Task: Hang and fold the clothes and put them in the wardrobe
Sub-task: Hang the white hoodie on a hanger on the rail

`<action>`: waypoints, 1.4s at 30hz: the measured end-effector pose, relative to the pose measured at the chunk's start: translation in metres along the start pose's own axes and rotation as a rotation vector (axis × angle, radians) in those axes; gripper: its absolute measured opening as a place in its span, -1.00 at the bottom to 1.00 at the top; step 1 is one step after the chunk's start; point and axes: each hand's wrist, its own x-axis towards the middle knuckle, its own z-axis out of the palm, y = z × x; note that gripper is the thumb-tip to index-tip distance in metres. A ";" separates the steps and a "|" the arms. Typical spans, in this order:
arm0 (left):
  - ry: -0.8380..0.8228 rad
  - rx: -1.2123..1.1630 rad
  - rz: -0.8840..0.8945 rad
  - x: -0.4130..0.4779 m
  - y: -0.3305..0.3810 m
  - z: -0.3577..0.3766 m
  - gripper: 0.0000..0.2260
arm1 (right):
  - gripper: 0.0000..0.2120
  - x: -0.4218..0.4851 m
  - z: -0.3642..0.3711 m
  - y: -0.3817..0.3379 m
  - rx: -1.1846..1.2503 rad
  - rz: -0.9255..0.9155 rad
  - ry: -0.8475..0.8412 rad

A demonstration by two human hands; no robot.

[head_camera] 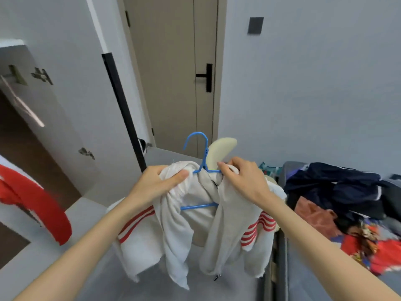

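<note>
At frame centre, our left hand (156, 183) and right hand (245, 181) each grip a shoulder of the white jacket (195, 224) on the blue hanger (200, 168). Uneven seating may let one shoulder slip off.

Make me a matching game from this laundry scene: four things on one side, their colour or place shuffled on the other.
1 hanger
2 white jacket
3 navy garment
4 door handle

a black, on the door
b blue
c on the pile at the right
d gripped by left hand and right hand

Pairs: 1-b, 2-d, 3-c, 4-a
</note>
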 end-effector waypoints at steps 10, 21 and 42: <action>-0.213 0.161 0.154 0.076 0.065 0.161 -0.65 | -0.57 -0.006 -0.099 0.139 -0.082 0.239 0.092; -0.420 0.278 0.239 0.179 0.053 0.268 -0.74 | -0.57 0.041 -0.106 0.243 -0.053 0.407 0.040; -0.591 0.214 0.199 0.475 -0.051 0.427 -0.74 | -0.59 0.271 -0.011 0.437 -0.191 0.697 -0.106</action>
